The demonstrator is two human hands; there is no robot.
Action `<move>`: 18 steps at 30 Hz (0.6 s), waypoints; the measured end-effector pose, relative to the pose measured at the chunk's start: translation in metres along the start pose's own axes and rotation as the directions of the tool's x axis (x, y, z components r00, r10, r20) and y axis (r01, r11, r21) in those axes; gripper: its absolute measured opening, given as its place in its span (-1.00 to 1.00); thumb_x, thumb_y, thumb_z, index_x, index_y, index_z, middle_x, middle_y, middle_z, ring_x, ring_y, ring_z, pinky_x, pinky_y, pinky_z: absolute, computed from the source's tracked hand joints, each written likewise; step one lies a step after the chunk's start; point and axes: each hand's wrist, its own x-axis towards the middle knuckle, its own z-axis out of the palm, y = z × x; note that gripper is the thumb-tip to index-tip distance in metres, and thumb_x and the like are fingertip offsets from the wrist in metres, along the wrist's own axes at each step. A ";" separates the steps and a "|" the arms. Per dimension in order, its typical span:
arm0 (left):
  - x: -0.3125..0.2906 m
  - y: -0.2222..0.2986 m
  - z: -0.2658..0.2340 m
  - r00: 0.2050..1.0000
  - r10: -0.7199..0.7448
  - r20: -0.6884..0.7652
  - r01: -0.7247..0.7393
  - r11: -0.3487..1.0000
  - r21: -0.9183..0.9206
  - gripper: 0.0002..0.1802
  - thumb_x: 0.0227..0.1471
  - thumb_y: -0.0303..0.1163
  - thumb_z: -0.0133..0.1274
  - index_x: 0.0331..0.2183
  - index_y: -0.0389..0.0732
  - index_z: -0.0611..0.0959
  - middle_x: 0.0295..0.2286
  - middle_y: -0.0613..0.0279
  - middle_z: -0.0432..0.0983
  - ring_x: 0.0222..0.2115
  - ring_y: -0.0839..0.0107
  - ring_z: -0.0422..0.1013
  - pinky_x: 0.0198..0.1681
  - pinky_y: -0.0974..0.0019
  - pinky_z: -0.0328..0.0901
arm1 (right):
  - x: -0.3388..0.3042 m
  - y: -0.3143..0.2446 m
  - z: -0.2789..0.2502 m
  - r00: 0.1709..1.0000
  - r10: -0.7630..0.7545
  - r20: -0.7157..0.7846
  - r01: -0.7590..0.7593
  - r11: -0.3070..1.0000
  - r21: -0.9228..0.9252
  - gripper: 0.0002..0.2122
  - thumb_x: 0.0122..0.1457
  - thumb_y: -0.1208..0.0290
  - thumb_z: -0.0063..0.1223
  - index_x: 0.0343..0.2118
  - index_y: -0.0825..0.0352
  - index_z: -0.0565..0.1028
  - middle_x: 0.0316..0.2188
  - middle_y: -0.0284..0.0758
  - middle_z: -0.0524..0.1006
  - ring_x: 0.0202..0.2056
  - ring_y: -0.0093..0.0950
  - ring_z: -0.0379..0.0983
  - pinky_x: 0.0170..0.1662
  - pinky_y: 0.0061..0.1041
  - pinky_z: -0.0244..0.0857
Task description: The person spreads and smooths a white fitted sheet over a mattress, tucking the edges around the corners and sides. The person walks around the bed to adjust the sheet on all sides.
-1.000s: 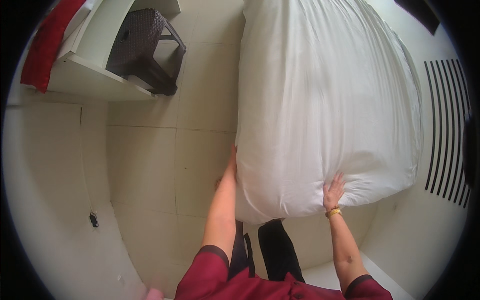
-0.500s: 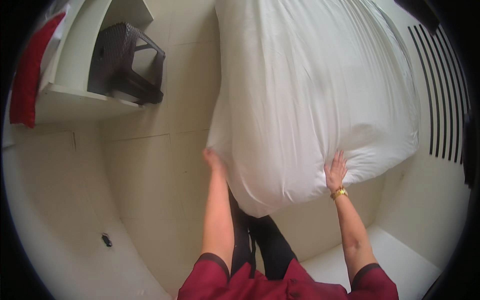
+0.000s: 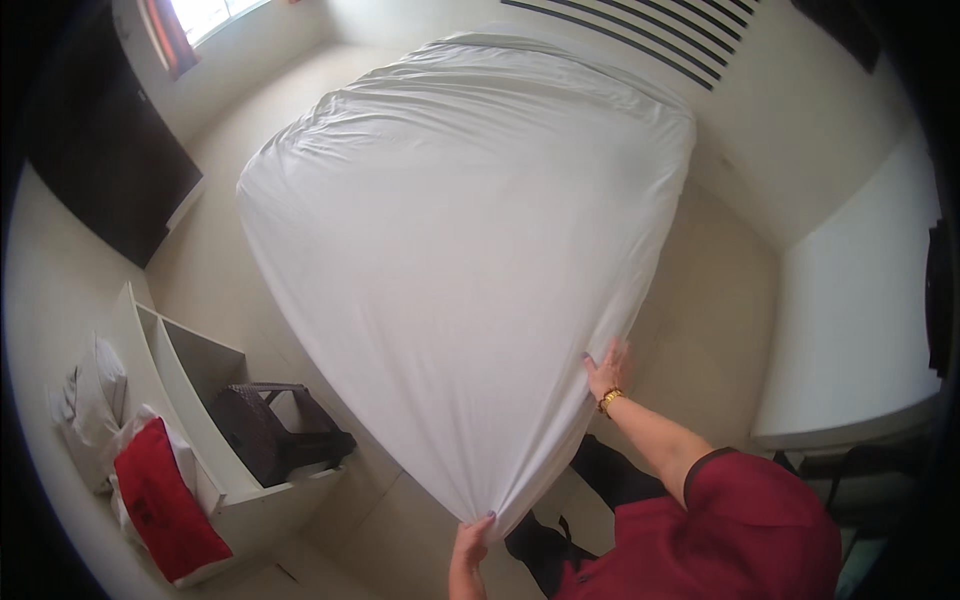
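Note:
A white sheet [image 3: 450, 240] covers the bed, with wrinkles bunched along its far end. At the near corner my left hand [image 3: 472, 541] is closed on the sheet, and folds fan out from that grip. My right hand [image 3: 607, 370], with a gold watch at the wrist, lies against the sheet on the right side of the bed. Its fingers are stretched out and it grips nothing. The mattress itself is hidden under the cloth.
On the left, a dark woven-look stool [image 3: 270, 435] sits in a white shelf unit [image 3: 215, 345]. A red cushion [image 3: 165, 505] and white bedding [image 3: 92, 405] lie beside it. A white ledge [image 3: 850, 330] runs along the right; dark slats [image 3: 640, 40] mark the far wall.
My view has turned left and taken in the whole bed. My left hand now pulls the sheet's corner taut toward me, while my right hand has slid along the bed's right side.

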 end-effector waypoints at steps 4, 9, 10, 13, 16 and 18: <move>-0.021 -0.012 -0.022 0.997 0.068 0.038 -0.067 0.997 -0.041 -0.32 -0.22 -0.44 0.27 -0.02 -0.39 0.38 -0.17 0.04 0.44 -0.20 0.18 0.41 -0.12 0.13 0.29 | -0.033 0.029 0.012 0.906 0.367 0.211 -0.415 0.867 0.277 -0.37 0.06 -0.12 -0.05 0.11 0.20 0.26 0.08 -0.19 0.31 0.09 -0.06 0.18 0.11 -0.20 0.09; -0.015 -0.024 -0.055 0.994 0.080 -0.070 -0.079 0.997 0.013 -0.39 -0.21 -0.51 0.23 -0.06 -0.43 0.41 -0.19 0.03 0.46 -0.22 0.14 0.42 -0.14 0.14 0.32 | -0.069 0.062 0.011 0.937 0.161 0.308 -0.234 0.948 0.215 -0.61 0.14 0.10 -0.10 -0.34 0.43 0.48 -0.31 0.03 0.49 -0.22 -0.05 0.43 -0.20 -0.21 0.28; -0.005 -0.029 -0.058 0.996 0.061 -0.066 -0.059 0.998 0.031 -0.41 -0.21 -0.52 0.23 -0.07 -0.43 0.42 -0.20 0.02 0.46 -0.23 0.14 0.43 -0.15 0.15 0.32 | -0.072 0.068 0.013 0.948 0.182 0.263 -0.246 0.941 0.234 -0.62 0.13 0.09 -0.09 -0.36 0.41 0.49 -0.35 0.00 0.50 -0.25 -0.06 0.44 -0.21 -0.22 0.29; 0.030 -0.055 -0.062 0.984 0.029 -0.177 -0.020 0.999 0.050 -0.48 -0.20 -0.53 0.21 -0.12 -0.41 0.46 -0.22 0.02 0.46 -0.26 0.13 0.43 -0.18 0.14 0.33 | -0.074 0.082 0.020 0.947 0.189 0.261 -0.241 0.953 0.184 -0.64 0.11 0.08 -0.06 -0.40 0.35 0.51 -0.44 -0.08 0.53 -0.33 -0.09 0.47 -0.23 -0.26 0.31; 0.060 -0.076 -0.069 0.914 -0.041 -0.404 0.098 0.988 0.121 -0.55 -0.15 -0.51 0.17 -0.14 -0.32 0.50 -0.24 0.04 0.47 -0.31 0.11 0.43 -0.24 0.05 0.34 | -0.068 0.101 0.010 0.897 0.124 0.423 -0.162 0.985 0.054 -0.69 0.10 0.07 -0.03 -0.37 0.24 0.53 -0.39 -0.17 0.54 -0.28 -0.15 0.46 -0.18 -0.22 0.29; 0.073 -0.079 -0.073 0.762 -0.144 -0.631 0.348 0.913 0.213 -0.59 -0.12 -0.48 0.16 -0.14 -0.24 0.51 -0.25 0.04 0.47 -0.34 0.09 0.42 -0.29 -0.03 0.34 | -0.064 0.125 -0.012 0.766 0.053 0.641 -0.055 0.998 -0.017 -0.74 0.11 0.08 -0.04 -0.30 0.14 0.53 -0.22 -0.28 0.54 -0.12 -0.20 0.43 -0.06 -0.06 0.22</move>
